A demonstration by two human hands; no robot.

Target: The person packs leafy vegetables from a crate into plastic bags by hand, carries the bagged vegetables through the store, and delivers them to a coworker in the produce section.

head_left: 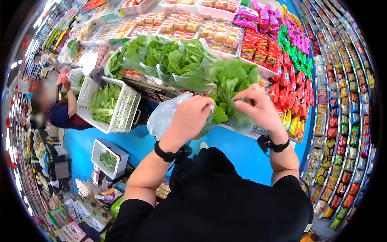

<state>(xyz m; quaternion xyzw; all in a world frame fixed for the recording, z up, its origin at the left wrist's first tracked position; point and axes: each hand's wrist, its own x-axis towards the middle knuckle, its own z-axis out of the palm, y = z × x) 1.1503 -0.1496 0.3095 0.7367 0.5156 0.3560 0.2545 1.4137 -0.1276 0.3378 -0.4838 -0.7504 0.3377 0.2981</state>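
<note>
A bunch of leafy greens [231, 78] stands between my hands, its lower leaves inside a clear plastic bag [242, 121]. My left hand [192, 115] pinches the bag's film on the left side, fingers pressed together. My right hand [256, 105] is curled at the right side of the greens, thumb and fingers closed on the bag's film. Under my left wrist lies a whitish pile of plastic bags [166, 117]. Beyond my hands, several bagged bunches of greens [169, 58] lie in a row across the display.
A white crate [127, 111] of loose greens stands at left, beside a person [64, 105]. A white foam box [109, 159] with greens sits on the blue floor [242, 155]. Packaged cakes [221, 34] and red snack bags [285, 86] fill the display; shelves [342, 121] line the right.
</note>
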